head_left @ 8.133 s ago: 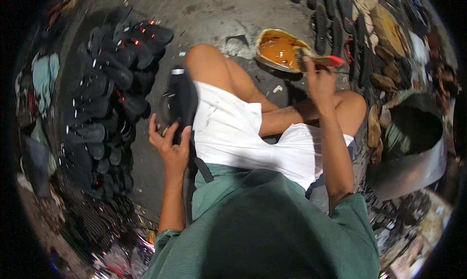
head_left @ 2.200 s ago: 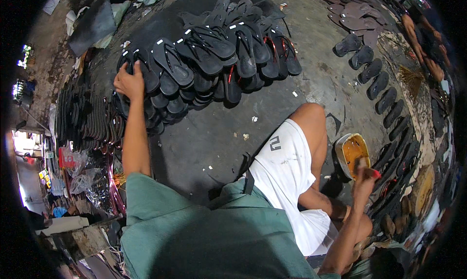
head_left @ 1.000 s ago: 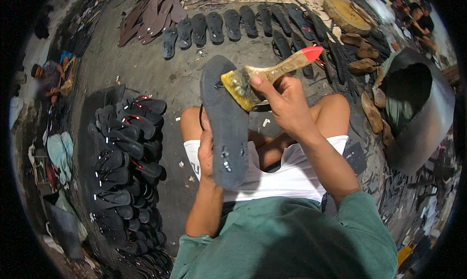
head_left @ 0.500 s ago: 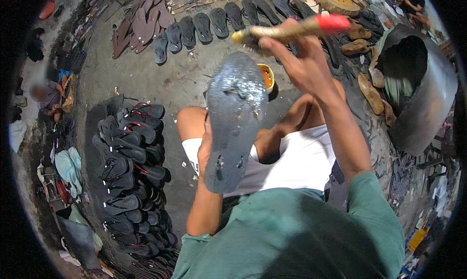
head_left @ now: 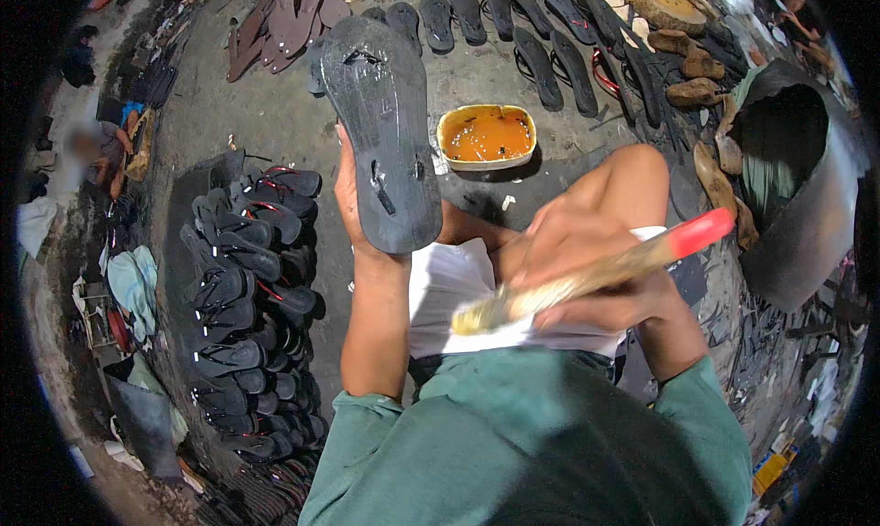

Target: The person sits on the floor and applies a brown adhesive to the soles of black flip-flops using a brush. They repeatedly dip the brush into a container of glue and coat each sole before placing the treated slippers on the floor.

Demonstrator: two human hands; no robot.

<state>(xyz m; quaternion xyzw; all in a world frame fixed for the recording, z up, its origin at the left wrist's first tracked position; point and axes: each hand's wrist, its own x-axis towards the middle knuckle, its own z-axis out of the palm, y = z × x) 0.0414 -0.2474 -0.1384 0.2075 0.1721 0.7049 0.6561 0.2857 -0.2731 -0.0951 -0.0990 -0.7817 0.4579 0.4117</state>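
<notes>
My left hand (head_left: 346, 196) grips a black sandal sole (head_left: 392, 127) from its left edge, holding it up with its slotted face toward me. Wet streaks shine on that face. Over my lap, my right hand (head_left: 587, 242) is wrapped round a brush (head_left: 623, 265) with a pale handle and a red end. Its yellowish bristles point left, apart from the sole, and look smeared by motion. A cut-down tub (head_left: 486, 166) of amber liquid, perhaps glue, stands on the floor beyond my knees.
Rows of black sandals (head_left: 240, 292) lie at left. More black sandals (head_left: 467, 17) line the far side, beside a pile of brown soles (head_left: 293, 12). At right are wooden shoe lasts (head_left: 694, 92) and a rolled dark sheet (head_left: 816, 242). Another person (head_left: 108, 150) sits far left.
My left hand has carried the sole forward and to the left. My right hand has brought the brush down from above the sole toward my lap. The tub now shows fully.
</notes>
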